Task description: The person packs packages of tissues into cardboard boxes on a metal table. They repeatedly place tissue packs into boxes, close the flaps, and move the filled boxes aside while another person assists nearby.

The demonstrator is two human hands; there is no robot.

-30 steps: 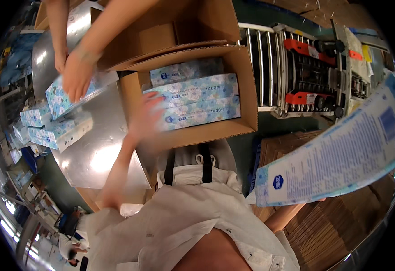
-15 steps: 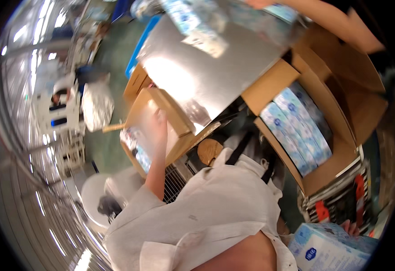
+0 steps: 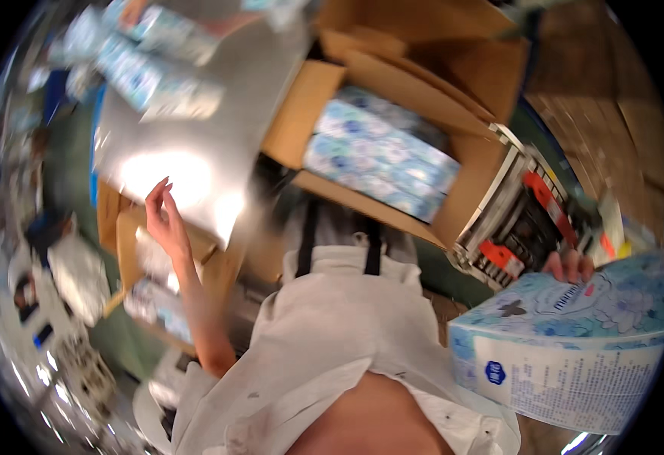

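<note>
My left hand is raised beside the edge of a shiny metal table, fingers apart and holding nothing. My right hand grips a pale blue flower-printed tissue pack at the lower right; only the fingertips show over its top edge. In front of me an open cardboard box holds rows of the same blue tissue packs. More tissue packs lie on the far side of the table.
A metal roller conveyor with red parts stands right of the box. A smaller open carton with packs sits low at my left. Cardboard sheets cover the floor at the upper right. My white apron fills the lower middle.
The view has swung to the right. My left hand has lifted out of the low carton at my left and opened. The tissue pack in my right hand has come further into view.
</note>
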